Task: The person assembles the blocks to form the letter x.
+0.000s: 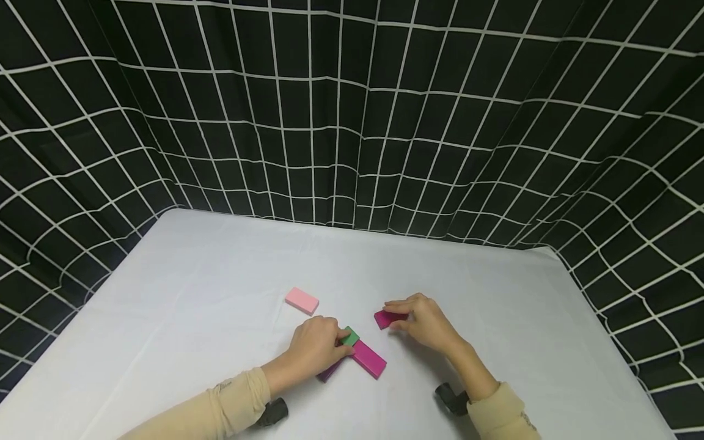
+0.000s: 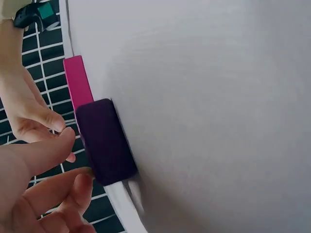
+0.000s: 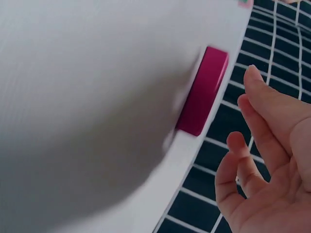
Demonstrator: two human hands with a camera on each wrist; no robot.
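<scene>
My left hand (image 1: 313, 348) pinches a green block (image 1: 350, 336) between thumb and index finger. That block touches the upper end of a long magenta block (image 1: 368, 359). Beneath the same hand lies a dark purple block (image 1: 329, 371), largely covered from above but plain in the left wrist view, where the purple block (image 2: 106, 141) hides the green one. My right hand (image 1: 426, 321) hovers around another magenta block (image 1: 387, 318). In the right wrist view its bent fingers stand apart from that magenta block (image 3: 203, 92), with a gap between.
A light pink block (image 1: 302, 301) lies on the white tablecloth (image 1: 236, 263) beyond my left hand. Dark curtain with a white grid (image 1: 352, 110) borders the table at the back and sides. Black wrist devices (image 1: 273, 412) sit at both cuffs.
</scene>
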